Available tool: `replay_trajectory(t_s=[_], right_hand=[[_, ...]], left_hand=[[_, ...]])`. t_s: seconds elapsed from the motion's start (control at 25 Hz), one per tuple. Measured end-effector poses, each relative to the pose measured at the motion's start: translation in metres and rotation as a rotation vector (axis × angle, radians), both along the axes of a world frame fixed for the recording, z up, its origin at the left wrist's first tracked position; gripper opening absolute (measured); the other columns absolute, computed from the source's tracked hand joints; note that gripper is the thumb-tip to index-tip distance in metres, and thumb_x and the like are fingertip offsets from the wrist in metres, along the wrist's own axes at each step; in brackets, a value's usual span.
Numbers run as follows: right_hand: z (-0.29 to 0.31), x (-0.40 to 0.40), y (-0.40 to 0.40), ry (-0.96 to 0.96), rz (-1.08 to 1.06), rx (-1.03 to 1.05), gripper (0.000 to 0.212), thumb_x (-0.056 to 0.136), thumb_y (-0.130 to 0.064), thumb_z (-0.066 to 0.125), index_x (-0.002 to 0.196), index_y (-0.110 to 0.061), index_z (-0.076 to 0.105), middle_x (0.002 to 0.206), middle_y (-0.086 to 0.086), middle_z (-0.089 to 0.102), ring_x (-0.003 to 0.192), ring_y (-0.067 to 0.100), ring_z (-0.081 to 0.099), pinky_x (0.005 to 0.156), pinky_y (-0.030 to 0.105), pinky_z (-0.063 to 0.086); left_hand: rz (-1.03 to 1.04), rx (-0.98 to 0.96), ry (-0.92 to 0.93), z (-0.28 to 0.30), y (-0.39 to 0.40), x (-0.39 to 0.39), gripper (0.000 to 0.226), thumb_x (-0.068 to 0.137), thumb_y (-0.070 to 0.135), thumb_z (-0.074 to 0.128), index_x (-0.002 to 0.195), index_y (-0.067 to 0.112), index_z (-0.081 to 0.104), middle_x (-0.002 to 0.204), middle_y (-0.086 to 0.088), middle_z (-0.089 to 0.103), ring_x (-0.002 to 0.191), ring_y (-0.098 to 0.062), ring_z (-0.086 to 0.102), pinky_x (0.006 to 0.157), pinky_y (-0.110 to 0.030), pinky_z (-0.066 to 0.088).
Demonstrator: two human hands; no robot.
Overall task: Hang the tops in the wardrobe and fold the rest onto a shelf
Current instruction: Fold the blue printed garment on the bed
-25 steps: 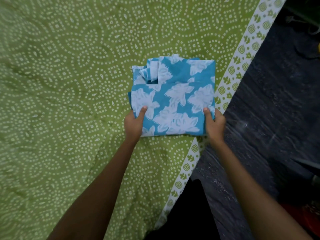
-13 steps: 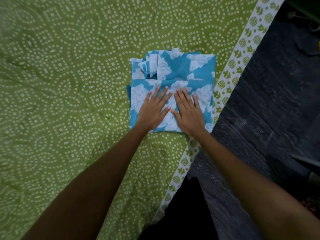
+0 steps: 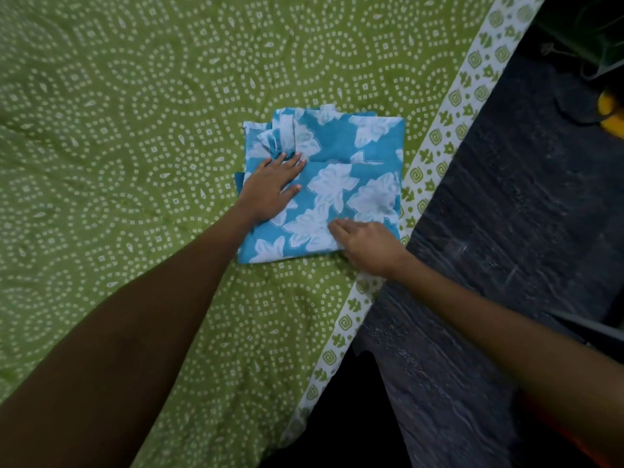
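Note:
A folded blue garment with white flower print (image 3: 347,163) lies on the green patterned bedsheet (image 3: 135,163), close to the bed's right border. My left hand (image 3: 270,189) lies flat on the garment's left side, fingers spread and pointing up-right. My right hand (image 3: 368,246) rests at the garment's near right corner, fingers curled down on the cloth; whether it pinches the fabric is not visible. A narrow strip of the same cloth sticks up at the garment's far left corner.
The bedsheet's white border with green motifs (image 3: 435,157) runs diagonally along the bed edge. Beyond it is dark floor (image 3: 506,214). A yellow object (image 3: 613,113) sits at the far right, and something dark lies below the bed edge near me (image 3: 344,417).
Both hands were side by side, flat on the garment's middle. The left hand has slid to the left side, and the right hand has drawn back to the near right corner.

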State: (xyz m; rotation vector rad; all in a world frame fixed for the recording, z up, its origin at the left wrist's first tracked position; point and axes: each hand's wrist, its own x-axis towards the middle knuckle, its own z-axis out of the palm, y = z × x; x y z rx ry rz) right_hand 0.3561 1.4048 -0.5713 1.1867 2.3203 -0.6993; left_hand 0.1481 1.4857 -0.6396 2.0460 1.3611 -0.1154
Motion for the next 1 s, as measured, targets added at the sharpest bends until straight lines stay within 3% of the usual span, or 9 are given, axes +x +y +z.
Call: replay_trajectory(t_s=[0.12,0.24,0.28,0.36,0.52,0.6,0.68,0.8,1.0], right_hand=[[0.047,-0.003,0.082,0.231,-0.254,-0.271,0.021,0.087,-0.017,0.058,0.103,-0.003,0.062,0.084,0.004,0.058,0.074,0.014,0.050,0.069,0.022,0.039],[0.055,0.019,0.163,0.302,-0.550,-0.472,0.026,0.077,-0.018,0.071,0.098,-0.004,0.067,0.083,0.007,0.066,0.067,0.014,0.062,0.055,0.019,0.050],[0.047,0.024,0.182,0.194,-0.532,-0.395,0.032,0.075,-0.025,0.074,0.097,-0.002,0.068,0.089,0.009,0.068,0.074,0.019,0.064,0.059,0.022,0.051],[0.022,0.031,0.204,-0.021,-0.518,-0.065,0.045,0.075,-0.038,0.073,0.102,-0.003,0.067,0.105,0.015,0.067,0.093,0.029,0.062,0.075,0.032,0.049],[0.002,0.034,0.174,0.355,-1.198,0.264,0.061,0.082,-0.054,0.058,0.123,-0.010,0.050,0.128,0.006,0.052,0.108,0.018,0.051,0.089,0.029,0.042],[-0.008,0.031,0.140,0.495,-1.547,0.212,0.077,0.078,-0.064,0.057,0.130,-0.009,0.045,0.134,0.005,0.049,0.118,0.019,0.050,0.098,0.033,0.042],[-0.017,0.026,0.118,0.620,-1.722,0.094,0.067,0.074,-0.056,0.067,0.117,-0.007,0.055,0.122,0.006,0.059,0.107,0.019,0.058,0.092,0.032,0.048],[-0.029,0.023,0.106,0.805,-1.595,0.174,0.033,0.080,-0.036,0.069,0.100,-0.009,0.064,0.095,0.003,0.066,0.086,0.017,0.063,0.077,0.034,0.055],[-0.054,0.018,0.065,0.237,-1.306,0.289,0.038,0.096,-0.038,0.043,0.113,-0.007,0.057,0.095,0.020,0.066,0.088,0.034,0.061,0.066,0.031,0.036]], left_hand=[[0.354,-0.312,-0.255,0.018,0.029,-0.015,0.026,0.093,0.022,0.053,0.113,0.009,0.065,0.109,-0.011,0.066,0.095,-0.015,0.058,0.090,-0.034,0.042],[0.797,-0.649,-0.603,0.030,0.043,-0.036,0.033,0.101,0.028,0.032,0.101,0.016,0.063,0.094,0.000,0.071,0.100,-0.023,0.059,0.090,-0.041,0.050],[1.003,-0.751,-0.791,0.034,0.042,-0.036,0.044,0.101,0.039,0.023,0.102,0.019,0.061,0.092,0.002,0.073,0.098,-0.023,0.062,0.084,-0.040,0.054],[1.131,-0.786,-1.004,0.036,0.043,-0.028,0.059,0.096,0.054,0.009,0.110,0.024,0.057,0.095,0.006,0.073,0.091,-0.016,0.067,0.073,-0.032,0.058],[1.199,-0.398,-0.748,0.030,0.030,-0.003,0.034,0.094,0.033,0.050,0.118,0.010,0.057,0.105,0.000,0.066,0.067,0.005,0.066,0.059,-0.014,0.052],[1.281,-0.224,-0.692,0.020,0.019,-0.002,0.031,0.091,0.030,0.057,0.113,0.008,0.061,0.099,-0.003,0.065,0.069,0.002,0.066,0.059,-0.014,0.052],[1.297,-0.114,-0.611,0.012,0.007,0.000,0.026,0.091,0.036,0.056,0.098,0.013,0.065,0.090,-0.002,0.066,0.075,-0.010,0.066,0.065,-0.025,0.055],[1.293,-0.011,-0.371,0.004,-0.016,0.002,0.034,0.094,0.040,0.049,0.085,0.011,0.064,0.081,-0.008,0.064,0.076,-0.020,0.061,0.073,-0.035,0.049],[1.170,0.035,0.005,0.000,-0.054,0.007,0.043,0.097,0.034,0.041,0.120,0.001,0.056,0.109,-0.025,0.061,0.100,-0.037,0.057,0.082,-0.037,0.041]])
